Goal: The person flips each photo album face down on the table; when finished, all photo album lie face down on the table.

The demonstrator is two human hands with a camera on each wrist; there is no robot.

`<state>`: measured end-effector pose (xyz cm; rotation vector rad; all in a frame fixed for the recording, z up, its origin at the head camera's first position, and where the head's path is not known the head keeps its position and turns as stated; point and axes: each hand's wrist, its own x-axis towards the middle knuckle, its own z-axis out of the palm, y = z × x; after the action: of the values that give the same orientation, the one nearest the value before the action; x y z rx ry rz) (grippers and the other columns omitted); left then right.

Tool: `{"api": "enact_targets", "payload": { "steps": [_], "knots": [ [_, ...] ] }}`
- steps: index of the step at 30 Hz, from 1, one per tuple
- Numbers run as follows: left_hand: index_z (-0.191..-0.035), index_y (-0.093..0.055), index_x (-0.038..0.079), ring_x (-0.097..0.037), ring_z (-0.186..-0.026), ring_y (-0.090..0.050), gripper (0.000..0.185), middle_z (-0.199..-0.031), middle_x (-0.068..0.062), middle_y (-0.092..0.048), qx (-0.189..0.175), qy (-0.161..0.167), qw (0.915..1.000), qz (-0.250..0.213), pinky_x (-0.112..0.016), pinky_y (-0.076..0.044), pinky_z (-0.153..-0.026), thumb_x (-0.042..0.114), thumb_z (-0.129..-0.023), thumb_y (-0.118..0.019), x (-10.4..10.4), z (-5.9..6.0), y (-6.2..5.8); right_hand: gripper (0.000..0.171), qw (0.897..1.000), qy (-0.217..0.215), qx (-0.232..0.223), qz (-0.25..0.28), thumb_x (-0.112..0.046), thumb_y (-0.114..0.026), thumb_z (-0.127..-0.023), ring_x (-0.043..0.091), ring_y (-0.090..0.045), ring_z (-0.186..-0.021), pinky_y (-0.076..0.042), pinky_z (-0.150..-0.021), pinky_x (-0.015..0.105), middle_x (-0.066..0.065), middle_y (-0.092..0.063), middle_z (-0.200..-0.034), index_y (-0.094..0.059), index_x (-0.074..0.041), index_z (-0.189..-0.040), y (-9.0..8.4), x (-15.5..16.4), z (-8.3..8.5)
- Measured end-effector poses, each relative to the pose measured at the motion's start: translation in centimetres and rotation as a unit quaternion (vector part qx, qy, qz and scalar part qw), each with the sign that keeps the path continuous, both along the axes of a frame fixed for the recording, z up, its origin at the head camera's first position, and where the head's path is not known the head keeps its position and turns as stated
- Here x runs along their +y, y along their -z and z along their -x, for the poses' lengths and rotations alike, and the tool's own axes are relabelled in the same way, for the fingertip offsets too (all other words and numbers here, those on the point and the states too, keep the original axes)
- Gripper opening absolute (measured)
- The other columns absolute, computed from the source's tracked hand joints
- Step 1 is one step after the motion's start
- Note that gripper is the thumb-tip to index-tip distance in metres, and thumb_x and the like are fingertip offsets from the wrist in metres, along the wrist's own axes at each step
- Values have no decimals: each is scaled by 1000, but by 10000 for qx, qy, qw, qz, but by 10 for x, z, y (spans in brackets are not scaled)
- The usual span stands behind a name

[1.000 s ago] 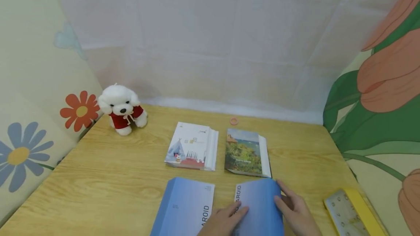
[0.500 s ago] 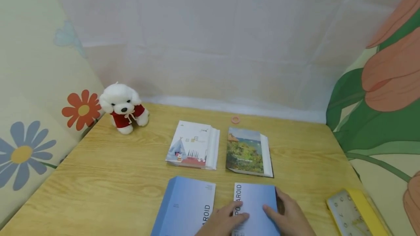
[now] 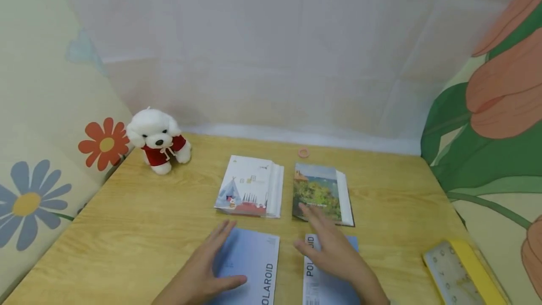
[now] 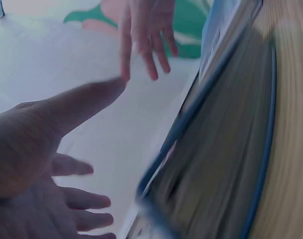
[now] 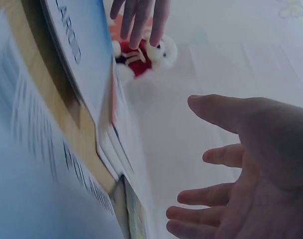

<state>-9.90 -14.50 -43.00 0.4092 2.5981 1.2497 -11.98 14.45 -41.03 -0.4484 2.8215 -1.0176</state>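
Observation:
Two blue albums with POLAROID lettering lie side by side at the near edge of the head view: the left blue album point(image 3: 256, 262) and the right blue album point(image 3: 312, 291). My left hand point(image 3: 203, 269) hovers over the left one's outer side, its fingers straight and thumb spread. Above the right album is my right hand point(image 3: 334, 251), fingers extended forward, partly hiding its cover. In the left wrist view, the page edges of a blue album point(image 4: 206, 134) show beside my left hand, apart from it. Neither hand holds anything.
Behind lie a white album with a tent picture point(image 3: 245, 187) and a landscape-cover album point(image 3: 315, 187). A pink ring point(image 3: 303, 152) is near the back edge. A white plush dog point(image 3: 158, 140) stands back left, a yellow clock point(image 3: 461, 272) at right on the wooden table point(image 3: 139, 229).
The right blue album's cover has come down flat. Both hands have let go of it; my left hand moved left over the other blue album, my right rose forward above the right one.

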Motion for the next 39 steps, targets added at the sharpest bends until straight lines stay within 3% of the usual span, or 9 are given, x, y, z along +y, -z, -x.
{"api": "enact_targets", "payload": {
  "steps": [4,6,13,17,23,29,31,35,39],
  "knots": [
    [-152,-3,10,-45,-140,-10,128,-156,-20,-7,-1423,-157,9897,-92,-66,-15,-106,49,-61,-84,-27,-5,4,77,9986,-478,69,-219,-56,-49,-91,30,-23,-141,-26,-109,53,9,-22,-155,-19,-19,-152,8,-24,1],
    [-152,-1,7,-48,-139,-8,131,-156,-23,-7,-1673,19,9858,133,-69,-13,-104,51,-60,-84,-32,-9,12,75,9981,-542,98,-268,-51,-52,-92,32,-28,-139,-28,-109,53,13,-27,-153,-26,-12,-150,12,-33,1],
    [-145,-19,-11,-55,-135,-11,131,-149,-34,-20,-426,734,9899,1138,-74,-11,-100,65,-56,-79,-40,-16,30,63,9962,-665,-293,-486,-47,-55,-91,30,-44,-128,-40,-101,49,13,-44,-142,-45,-6,-139,25,-61,7],
    [-146,-20,-8,-54,-136,-9,125,-150,-32,-19,-607,572,9926,885,-73,-7,-101,63,-61,-77,-41,-20,29,64,9946,-649,-676,-456,-45,-58,-91,30,-40,-132,-36,-105,49,11,-43,-144,-44,-7,-140,33,-70,10],
    [-151,-8,3,-50,-139,5,117,-156,-23,-7,-933,788,9922,233,-72,5,-101,52,-70,-77,-45,-23,23,58,9932,-686,-897,-288,-41,-59,-91,28,-45,-128,-38,-103,48,9,-49,-139,-47,-11,-139,36,-76,14],
    [-153,4,24,-49,-138,1,111,-156,-21,8,-1678,1019,9718,-1307,-67,-11,-106,26,-78,-78,-53,-19,13,55,9937,-730,-826,187,-37,-61,-91,20,-53,-118,-46,-95,40,3,-54,-135,-47,-15,-139,35,-78,16],
    [-153,0,22,-52,-135,-9,109,-155,-26,5,-1197,1296,9740,-1423,-54,-30,-106,23,-78,-78,-53,-14,11,55,9940,-654,-836,251,-38,-62,-90,19,-54,-118,-46,-94,39,2,-53,-136,-47,-18,-140,32,-78,16],
    [-153,-12,22,-56,-132,-18,106,-155,-26,2,-225,1477,9832,-1050,-37,-45,-95,26,-74,-82,-47,-11,3,56,9948,-481,-858,277,-39,-62,-90,22,-52,-122,-45,-97,43,1,-52,-138,-47,-19,-139,27,-79,15],
    [-151,-22,21,-60,-128,-23,104,-154,-25,-3,380,1516,9846,-788,-55,-49,-84,32,-69,-85,-39,-11,-3,54,9936,-323,-961,502,-39,-62,-89,25,-52,-122,-45,-96,46,3,-54,-136,-50,-17,-137,25,-81,15]
  ]
}}
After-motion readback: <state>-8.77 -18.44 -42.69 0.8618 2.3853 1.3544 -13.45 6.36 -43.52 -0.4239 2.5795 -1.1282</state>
